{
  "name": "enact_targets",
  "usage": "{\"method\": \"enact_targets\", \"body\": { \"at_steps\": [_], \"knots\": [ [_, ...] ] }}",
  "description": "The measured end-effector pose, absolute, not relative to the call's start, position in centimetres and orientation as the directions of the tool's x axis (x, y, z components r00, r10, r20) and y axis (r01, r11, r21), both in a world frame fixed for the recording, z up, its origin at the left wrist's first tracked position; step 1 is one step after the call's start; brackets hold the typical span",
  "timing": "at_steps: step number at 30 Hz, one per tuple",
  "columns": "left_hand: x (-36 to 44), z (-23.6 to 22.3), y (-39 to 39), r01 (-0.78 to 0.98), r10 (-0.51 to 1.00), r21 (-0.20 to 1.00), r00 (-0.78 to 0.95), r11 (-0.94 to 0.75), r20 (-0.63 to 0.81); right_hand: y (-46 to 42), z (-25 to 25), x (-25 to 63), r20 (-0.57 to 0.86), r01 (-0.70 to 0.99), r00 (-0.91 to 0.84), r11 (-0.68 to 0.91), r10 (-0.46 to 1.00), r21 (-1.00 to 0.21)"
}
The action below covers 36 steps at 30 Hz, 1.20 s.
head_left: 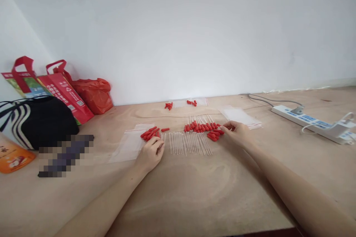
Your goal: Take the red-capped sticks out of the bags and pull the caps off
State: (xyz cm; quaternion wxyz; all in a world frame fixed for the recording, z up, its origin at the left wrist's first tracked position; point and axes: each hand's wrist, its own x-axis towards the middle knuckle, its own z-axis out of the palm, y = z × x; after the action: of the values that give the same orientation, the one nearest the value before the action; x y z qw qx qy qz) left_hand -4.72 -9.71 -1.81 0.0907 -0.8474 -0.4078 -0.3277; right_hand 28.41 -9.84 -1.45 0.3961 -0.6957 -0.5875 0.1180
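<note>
My left hand (151,153) rests on the table with its fingers curled together. Its fingertips are beside a few thin clear tubes (163,137), and whatever they hold is hidden. Just beyond it lies a pile of small red rubber bulbs (149,133). My right hand (236,130) pinches at a red bulb (221,132) on the right edge of another small pile. Between the hands, a row of bare clear tubes (190,143) lies side by side. Behind these, a second row of thin tubes (198,119) has red bulbs (200,127) at the near ends.
Clear zip bags lie on the left (126,146) and right (240,117). More red pieces (168,106) are near the wall. A white power strip (311,122) with cables is at the right. Shopping bags (63,90), a black bag (47,122) and an orange pouch (15,157) stand left.
</note>
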Motion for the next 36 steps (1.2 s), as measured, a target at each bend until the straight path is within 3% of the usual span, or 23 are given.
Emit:
{"method": "enact_targets", "body": {
  "at_steps": [5, 10, 13, 21, 27, 36],
  "knots": [
    [-4.8, -1.9, -9.9, 0.751, 0.661, 0.152, 0.443, -0.642, 0.606, -9.9, -0.9, 29.1, 0.310, 0.756, 0.204, 0.052, 0.929, -0.653],
    [-4.8, -1.9, -9.9, 0.743, 0.674, 0.168, 0.456, -0.647, 0.581, -9.8, -0.5, 31.6, 0.293, 0.775, -0.104, 0.262, 0.950, -0.576],
    [-4.8, -1.8, -10.0, 0.755, 0.679, 0.159, 0.451, -0.636, 0.579, -9.6, -1.0, 32.6, 0.249, 0.774, -0.184, 0.296, 0.951, -0.559],
    [-5.0, -1.7, -10.2, 0.763, 0.695, 0.168, 0.445, -0.624, 0.565, -8.9, -2.1, 31.8, 0.324, 0.840, -0.058, 0.221, 0.944, -0.495],
    [-4.9, -1.5, -10.2, 0.756, 0.681, 0.158, 0.452, -0.635, 0.577, -9.0, -1.6, 31.6, 0.363, 0.815, 0.110, 0.125, 0.925, -0.565],
    [-4.8, -1.2, -10.3, 0.750, 0.663, 0.153, 0.445, -0.643, 0.602, -4.7, -0.1, 28.8, 0.038, 0.839, 0.258, -0.204, 0.966, -0.504]
  ]
}}
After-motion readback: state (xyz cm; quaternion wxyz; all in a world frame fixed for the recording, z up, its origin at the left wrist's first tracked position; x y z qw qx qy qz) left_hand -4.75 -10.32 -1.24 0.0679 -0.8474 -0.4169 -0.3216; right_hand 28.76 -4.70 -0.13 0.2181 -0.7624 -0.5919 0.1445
